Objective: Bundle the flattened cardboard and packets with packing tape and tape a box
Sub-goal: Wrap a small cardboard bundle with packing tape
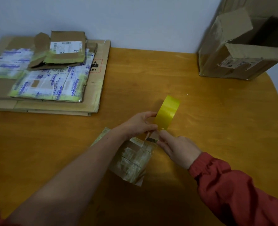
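A roll of yellow packing tape (167,112) stands on edge near the middle of the wooden tabletop (200,128), and everything else is easiest placed from it. The left hand (139,123) is right at the roll's near-left side, its fingers (149,115) closed on the rim and core, forearm bare. The right hand (178,149), in a red sleeve (232,185), sits just in front of the roll, thumb and forefinger pinched on the loose end of tape (152,139) drawn a short way off the roll.

Directly in front of the roll, under both wrists, lies a crumpled packet (131,162) wrapped in clear film, flat on the wood; the tape end is touching or just above its far edge, I cannot tell which.

Well to the roll's left and further back is the pile of flattened cardboard (96,88), large sheets at the bottom, printed white-and-green packets (48,85) lying across them, and a small flattened carton with a shipping label (65,48) on top.

Back and to the right of the roll, against the wall, stands a battered cardboard box (242,51), upright, its top flaps open and bent.
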